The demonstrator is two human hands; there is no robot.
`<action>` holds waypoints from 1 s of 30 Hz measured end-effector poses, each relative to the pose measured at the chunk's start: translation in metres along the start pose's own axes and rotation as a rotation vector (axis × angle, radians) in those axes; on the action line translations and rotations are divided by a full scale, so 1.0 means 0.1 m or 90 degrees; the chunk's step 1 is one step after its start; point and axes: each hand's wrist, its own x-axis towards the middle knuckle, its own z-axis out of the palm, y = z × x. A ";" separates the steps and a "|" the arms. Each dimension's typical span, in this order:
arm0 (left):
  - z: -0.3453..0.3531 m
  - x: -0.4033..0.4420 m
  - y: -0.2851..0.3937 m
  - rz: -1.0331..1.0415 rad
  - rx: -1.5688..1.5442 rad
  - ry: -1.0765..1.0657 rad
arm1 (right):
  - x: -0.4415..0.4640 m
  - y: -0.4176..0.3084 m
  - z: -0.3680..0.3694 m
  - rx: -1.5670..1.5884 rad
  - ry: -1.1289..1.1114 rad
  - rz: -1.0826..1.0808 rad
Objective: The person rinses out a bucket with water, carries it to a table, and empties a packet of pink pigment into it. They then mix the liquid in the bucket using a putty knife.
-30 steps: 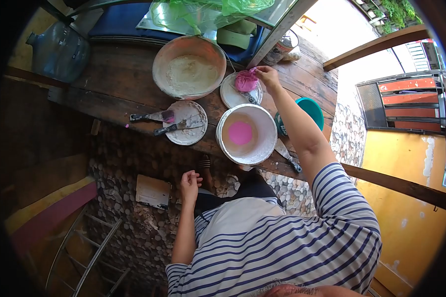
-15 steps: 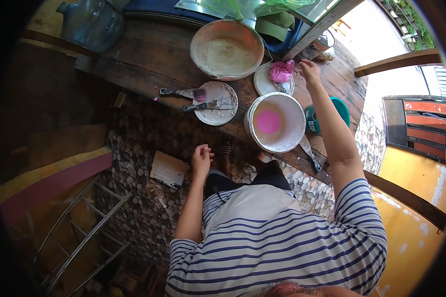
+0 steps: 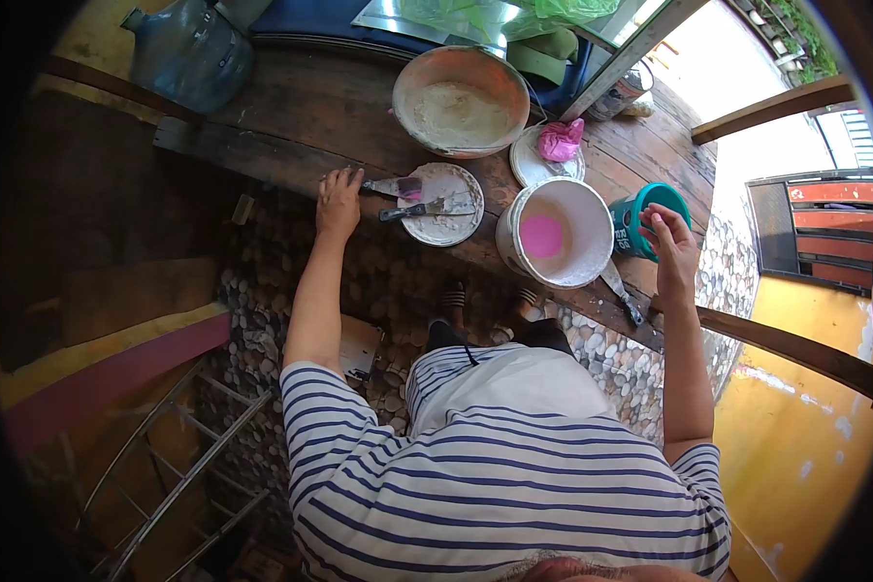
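My left hand is on the dark handle of a putty knife, its fingers curled over the handle end. That knife's pink-smeared blade rests on a round, plaster-coated lid, beside a second putty knife. My right hand hovers over the near side of a teal bucket, fingers loosely bent and apart, holding nothing. Between my hands stands a white bucket with pink material at its bottom.
Behind are a basin of pale powder and a pink plastic bundle on another lid. A scraper lies by the front edge. A large water bottle stands far left, and a metal ladder is lower left.
My left hand has moved up and forward from beside my body onto the putty knife handle. My right hand, which held the pink bundle, let go and came back toward the teal bucket.
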 end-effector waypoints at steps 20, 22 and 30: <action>-0.06 -0.05 -0.30 0.109 -0.013 -0.052 | -0.76 0.01 0.10 0.020 0.044 0.032; -0.33 -0.19 -0.26 0.124 -0.024 0.001 | -0.80 -0.06 0.19 0.014 0.033 0.025; -1.56 -0.43 1.22 -0.070 -0.649 -0.110 | -1.06 -0.14 0.76 -0.089 -0.231 0.023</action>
